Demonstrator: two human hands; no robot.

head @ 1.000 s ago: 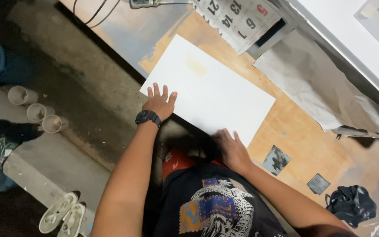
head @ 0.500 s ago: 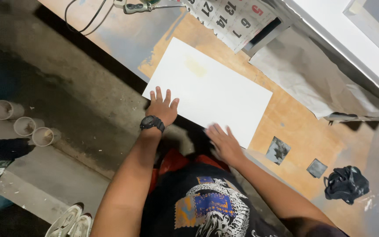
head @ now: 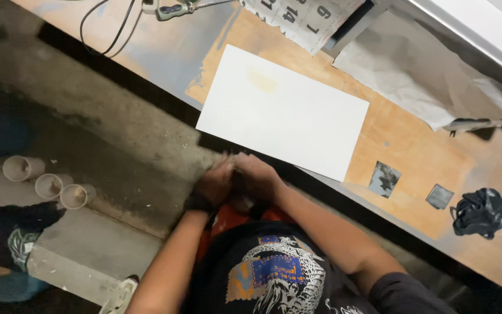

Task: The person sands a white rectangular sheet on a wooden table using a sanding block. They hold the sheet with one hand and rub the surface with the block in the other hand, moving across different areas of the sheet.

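Observation:
A large white sheet (head: 283,110) lies flat on the worn orange-and-grey table (head: 413,151), one corner reaching the near edge. My left hand (head: 213,185) and my right hand (head: 260,174) are drawn back off the sheet. They are pressed together just below the table edge, in front of my body. Both hands are blurred, and nothing between them can be made out. A black watch (head: 196,202) sits on my left wrist.
A calendar page (head: 303,17) and crumpled grey paper (head: 425,75) lie at the far side. Two small dark squares (head: 384,179) and a black crumpled lump (head: 480,212) sit to the right. A cable (head: 106,29) trails far left. Three cups (head: 47,183) stand on the floor.
Both hands have left the white sheet and come together below the table edge. The sheet lies untouched, and the view has shifted slightly.

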